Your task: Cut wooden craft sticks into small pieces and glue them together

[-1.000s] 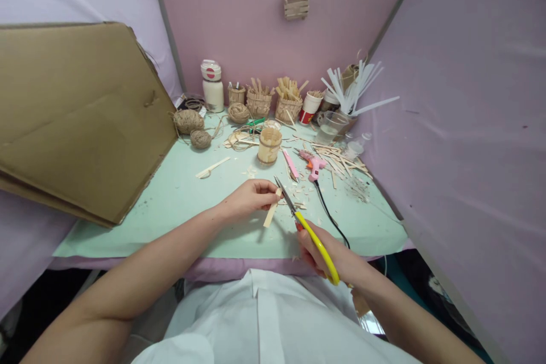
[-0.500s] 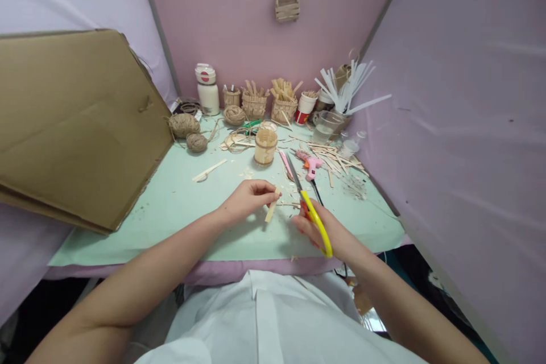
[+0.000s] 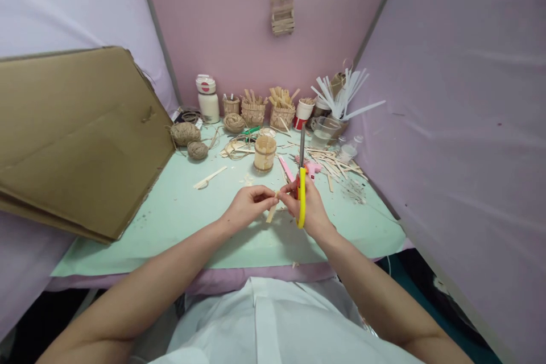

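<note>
Above the table's near middle, the left hand point(image 3: 248, 206) pinches a wooden strip point(image 3: 272, 215); the right hand point(image 3: 310, 205), fingertips at its upper end, holds yellow-handled scissors point(image 3: 302, 182). Beyond stands a small wooden tub point(image 3: 265, 154); farther back, two baskets point(image 3: 253, 111) hold wooden sticks point(image 3: 281, 96).

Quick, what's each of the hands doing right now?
Left hand: closed, pinching a thin wooden strip.
Right hand: closed around yellow-handled scissors, fingertips at the strip's upper end.

A large brown cardboard panel point(image 3: 81, 142) stands left of a white lidded jar point(image 3: 208, 103). A small wooden rack point(image 3: 282, 14) hangs higher, right of the jar.
</note>
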`<state>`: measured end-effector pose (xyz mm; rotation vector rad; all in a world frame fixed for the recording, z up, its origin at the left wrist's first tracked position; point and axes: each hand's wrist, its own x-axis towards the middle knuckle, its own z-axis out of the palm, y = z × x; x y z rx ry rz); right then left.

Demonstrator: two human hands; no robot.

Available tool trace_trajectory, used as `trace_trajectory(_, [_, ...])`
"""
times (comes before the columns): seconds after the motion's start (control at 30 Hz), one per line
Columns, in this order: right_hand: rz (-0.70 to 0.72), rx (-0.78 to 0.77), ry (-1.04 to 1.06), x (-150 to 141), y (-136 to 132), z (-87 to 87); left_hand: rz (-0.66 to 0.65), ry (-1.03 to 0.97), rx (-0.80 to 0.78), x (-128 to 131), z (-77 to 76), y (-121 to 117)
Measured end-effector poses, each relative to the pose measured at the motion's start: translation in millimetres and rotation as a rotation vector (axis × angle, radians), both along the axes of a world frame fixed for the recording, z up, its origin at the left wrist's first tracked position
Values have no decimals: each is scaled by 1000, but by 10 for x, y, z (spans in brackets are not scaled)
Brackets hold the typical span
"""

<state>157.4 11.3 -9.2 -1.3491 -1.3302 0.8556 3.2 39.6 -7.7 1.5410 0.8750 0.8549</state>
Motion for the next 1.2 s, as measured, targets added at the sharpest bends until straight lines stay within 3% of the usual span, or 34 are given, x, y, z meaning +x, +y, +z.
trace_trajectory(0.2, [8,-23,-5,-13,25,29,53,-34,-37,-27,56,6])
trace_trajectory(0.43, [441,-294,-365,196,-284,241,180,-215,-174,-140,27,160])
trace_trajectory(0.5, [496,-349,-412,217,-333,271,187,-234,-192,-164,14,191])
trace_trajectory(0.83, [546,-414,-358,169,-238,129,207,-145,-196,-187,58,171])
trace_trajectory(1.2, [567,-427,-357,112,-209,134,213,-182,-244,-170,4,190])
